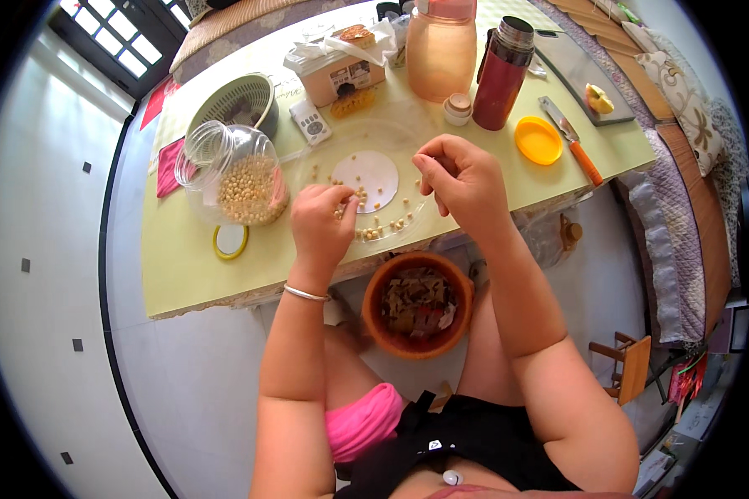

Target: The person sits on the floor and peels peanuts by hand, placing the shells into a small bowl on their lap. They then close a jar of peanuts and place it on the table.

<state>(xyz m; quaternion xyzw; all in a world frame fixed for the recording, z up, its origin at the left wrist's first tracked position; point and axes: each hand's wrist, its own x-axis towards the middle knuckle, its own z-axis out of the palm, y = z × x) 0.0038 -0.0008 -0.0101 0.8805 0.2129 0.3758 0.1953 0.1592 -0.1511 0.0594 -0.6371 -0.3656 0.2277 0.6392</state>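
I see small, round, yellow beans (370,234) scattered on the pale-green table (191,270), between two and three o'clock from the bare left hand (320,226), whose grip I can't make out. The bare right hand (468,179), apart from it, is pinched closed.

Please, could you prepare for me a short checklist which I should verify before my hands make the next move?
1. Knife away from both hands: ok, it lies farther right on the table.
2. Left hand at the loose beans: ok, its fingertips are right beside them.
3. Loose beans gathered in one pile: not ok, they are scattered on and around the white circle.
4. Right hand empty: cannot tell, its fingers are curled together.
5. Jar away from the table edge: ok, it stands well inside.
6. Bin uncovered: ok, scraps show inside.
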